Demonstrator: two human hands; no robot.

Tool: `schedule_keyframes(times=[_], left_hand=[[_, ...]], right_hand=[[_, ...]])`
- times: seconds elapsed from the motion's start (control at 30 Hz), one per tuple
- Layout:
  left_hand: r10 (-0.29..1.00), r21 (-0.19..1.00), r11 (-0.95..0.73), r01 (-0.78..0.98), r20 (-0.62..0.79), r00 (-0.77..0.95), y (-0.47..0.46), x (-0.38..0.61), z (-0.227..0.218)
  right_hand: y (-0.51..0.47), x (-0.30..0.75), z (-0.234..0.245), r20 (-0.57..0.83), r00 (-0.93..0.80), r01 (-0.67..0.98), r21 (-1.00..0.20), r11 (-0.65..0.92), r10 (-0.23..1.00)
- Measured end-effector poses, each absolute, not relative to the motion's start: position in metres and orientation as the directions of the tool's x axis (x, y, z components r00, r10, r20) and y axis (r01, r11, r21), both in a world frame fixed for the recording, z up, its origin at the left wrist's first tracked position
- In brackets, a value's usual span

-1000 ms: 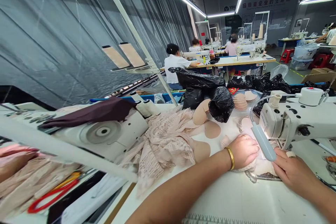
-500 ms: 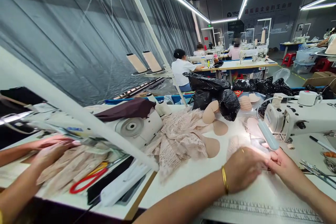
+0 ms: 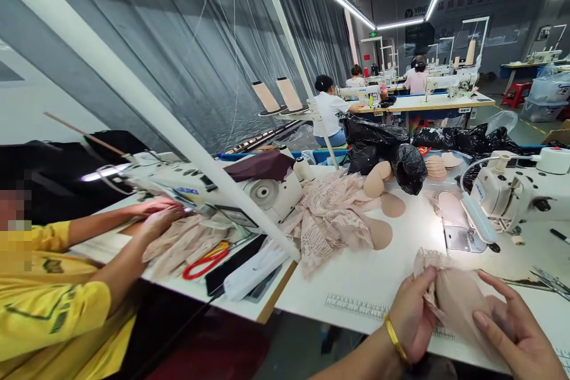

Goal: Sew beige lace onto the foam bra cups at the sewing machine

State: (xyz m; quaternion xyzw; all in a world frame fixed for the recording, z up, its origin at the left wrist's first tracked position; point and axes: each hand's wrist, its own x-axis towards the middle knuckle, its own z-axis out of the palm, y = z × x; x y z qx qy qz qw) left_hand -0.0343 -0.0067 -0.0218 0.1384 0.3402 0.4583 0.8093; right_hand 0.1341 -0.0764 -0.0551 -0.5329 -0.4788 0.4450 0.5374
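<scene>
a sheer beige fabric pc w/ lace edging is held btwn both hands at the front edge of the white sewing table, nr the ruler scale. its long axis is slanted, far-l to near-r: the lace end is set at the l hand, the plain sheer end at the r hand. so the cloth lies directly r of the l fingers & l of the r palm. the needle plate of the sewing machine is placed beyond the cloth, away from the body, apart from it; the r index tip is nearer to it.

l hand: lace edge pinched under the thumb, other fingers curled below; forearm slanted up from the bottom, gold bracelet worn at the wrist. r hand: palm turned inward, thumb laid on the cloth, index extended & parted; other fingers partly veiled by the sheer layer, so whether it's gripped there can't be told. pointed metal tools are laid farther r, apart.
</scene>
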Motion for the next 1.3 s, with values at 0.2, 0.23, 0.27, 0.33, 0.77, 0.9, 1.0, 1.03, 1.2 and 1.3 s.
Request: schedule_keyframes(times=[0.2,0.23,0.27,0.33,0.77,0.9,1.0,1.03,1.2,1.3], left_hand=[[0.840,0.534,0.539,-0.652,-0.282,0.464,-0.011,-0.031,-0.011],[0.874,0.569,0.485,-0.664,-0.300,0.381,-0.013,-0.029,-0.010],[0.889,0.582,0.456,-0.673,-0.330,0.317,-0.013,-0.028,-0.010],[0.868,0.531,0.477,-0.700,-0.412,0.279,-0.012,-0.025,-0.012],[0.882,0.580,0.471,-0.664,-0.330,0.337,-0.011,-0.021,-0.010],[0.882,0.578,0.472,-0.666,-0.298,0.366,-0.009,-0.021,-0.009],[0.873,0.566,0.487,-0.665,-0.317,0.370,-0.007,-0.019,-0.010],[0.870,0.562,0.493,-0.664,-0.330,0.367,-0.007,-0.017,-0.012],[0.867,0.573,0.498,-0.650,-0.344,0.361,0.002,-0.014,-0.011],[0.872,0.694,0.458,-0.555,-0.230,0.432,0.011,-0.028,0.005]], right_hand=[[-0.070,0.140,-0.048,-0.036,0.249,0.021,-0.999,-0.042,0.968],[-0.071,0.140,-0.049,-0.039,0.243,0.021,-0.999,-0.045,0.969],[-0.072,0.140,-0.050,-0.050,0.235,0.015,-0.998,-0.055,0.971],[-0.073,0.139,-0.053,-0.092,0.223,-0.017,-0.996,-0.090,0.971],[-0.064,0.146,-0.058,-0.197,0.168,-0.240,-0.958,-0.154,0.966],[-0.063,0.147,-0.060,-0.193,0.148,-0.252,-0.956,-0.152,0.970],[-0.062,0.146,-0.060,-0.190,0.169,-0.247,-0.958,-0.146,0.967],[-0.062,0.145,-0.060,-0.192,0.177,-0.246,-0.958,-0.145,0.965],[-0.067,0.145,-0.060,-0.184,0.151,-0.192,-0.969,-0.154,0.971],[-0.068,0.159,-0.065,-0.058,0.079,-0.026,-0.998,-0.056,0.995]])
